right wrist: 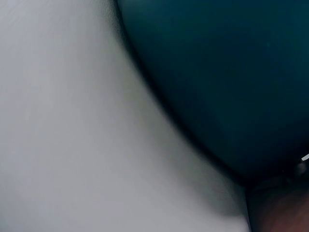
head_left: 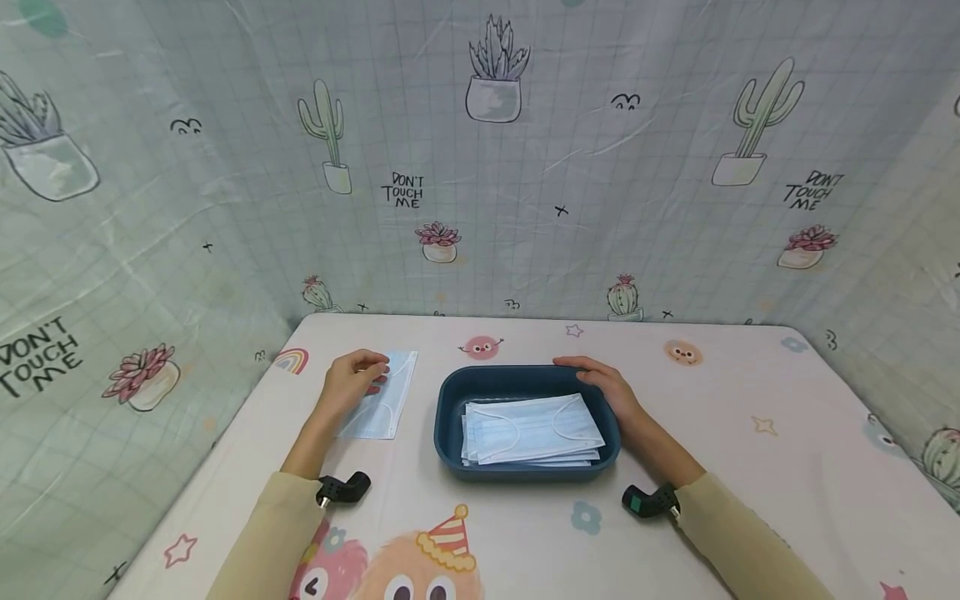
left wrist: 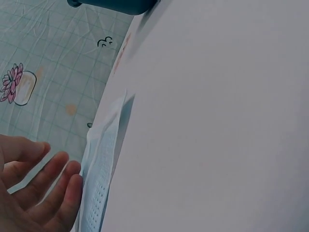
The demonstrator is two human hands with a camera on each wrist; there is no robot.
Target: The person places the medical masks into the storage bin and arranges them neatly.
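A pale blue pleated face mask [head_left: 386, 407] lies on the table at the left, with ear loops showing. My left hand [head_left: 354, 382] is over its far left part, fingers gently bent. In the left wrist view, the thumb of the left hand [left wrist: 41, 188] stands apart from the fingers, and the fingertips are right at the edge of the mask [left wrist: 99, 179]. A dark blue plastic basin [head_left: 450, 454] stands in the middle, holding a stack of several face masks [head_left: 536, 429]. My right hand [head_left: 611, 392] holds the basin's far right corner, fingers over the rim.
A white tablecloth [head_left: 750, 500] with cartoon prints covers the table. Behind and beside it hangs a curtain [head_left: 555, 267] printed with cacti. The basin's outer wall [right wrist: 217, 87] fills much of the right wrist view.
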